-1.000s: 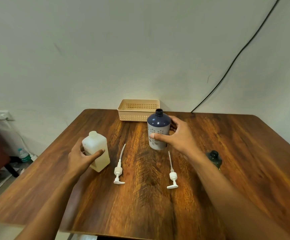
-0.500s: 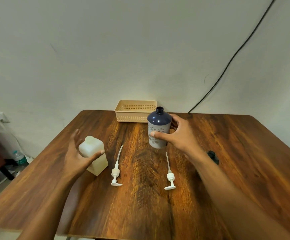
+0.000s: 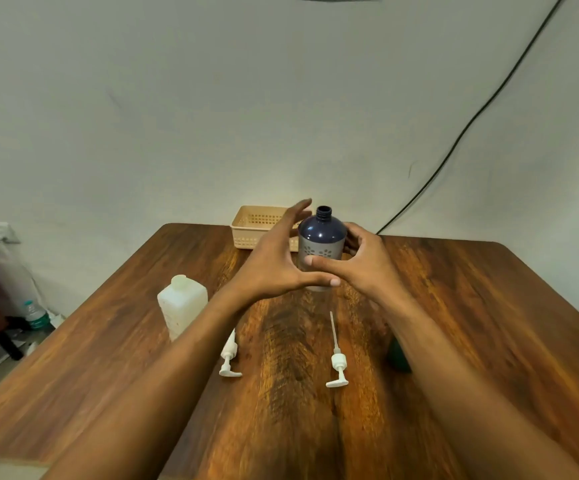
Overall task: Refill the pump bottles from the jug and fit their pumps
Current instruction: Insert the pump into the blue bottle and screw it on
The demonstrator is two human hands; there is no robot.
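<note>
A dark blue bottle (image 3: 322,237) with a grey flower-print label stands uncapped near the middle of the wooden table (image 3: 488,323). My right hand (image 3: 364,265) grips its right side, thumb across the label. My left hand (image 3: 281,261) is spread beside the bottle's left side, fingers apart, thumb below it; whether it touches is unclear. The white jug (image 3: 180,306) stands alone at the left, uncapped. Two white pumps lie on the table: one (image 3: 229,355) partly under my left forearm, the other (image 3: 337,358) in the middle. A dark green bottle (image 3: 397,356) is mostly hidden behind my right forearm.
A beige perforated basket (image 3: 253,225) sits at the table's far edge against the wall. A black cable (image 3: 471,123) runs down the wall at the right. A water bottle (image 3: 37,315) stands on the floor at the left.
My left hand let go of the white jug and swung right to the blue bottle. The right hand kept its hold on the blue bottle.
</note>
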